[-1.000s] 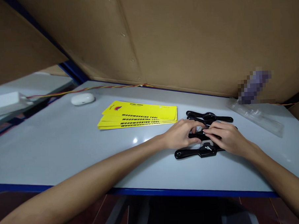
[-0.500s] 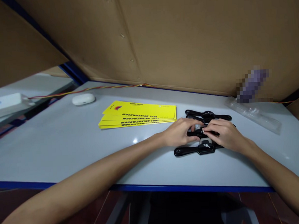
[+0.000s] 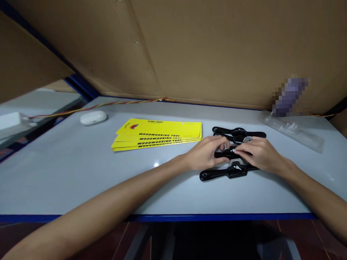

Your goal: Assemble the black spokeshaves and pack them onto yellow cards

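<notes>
Several black spokeshaves lie in a column on the table, the nearest spokeshave (image 3: 237, 171) and the farthest spokeshave (image 3: 239, 132) showing most fully. My left hand (image 3: 206, 153) is curled round the left handle of a middle spokeshave (image 3: 218, 155), thumb on the near side and fingers on the far side. From the right, my right hand (image 3: 257, 153) pinches at a small silver screw (image 3: 233, 150) on that same spokeshave's centre. The fingers hide much of its body and right handle. Another spokeshave (image 3: 220, 136) behind it is partly covered by my hands.
Fanned yellow cards (image 3: 159, 132) printed "WOODWORKING TOOL" lie to the left. Farther left is a white rounded case (image 3: 93, 117). Clear plastic packaging (image 3: 300, 134) rests at the back right, below a pixelated purple patch. A twisted cable (image 3: 117, 103) runs along the cardboard wall (image 3: 201, 48).
The view has shifted slightly. My right fingertips have moved a little at the silver screw, which now shows more clearly; my left hand keeps its place round the handle.
</notes>
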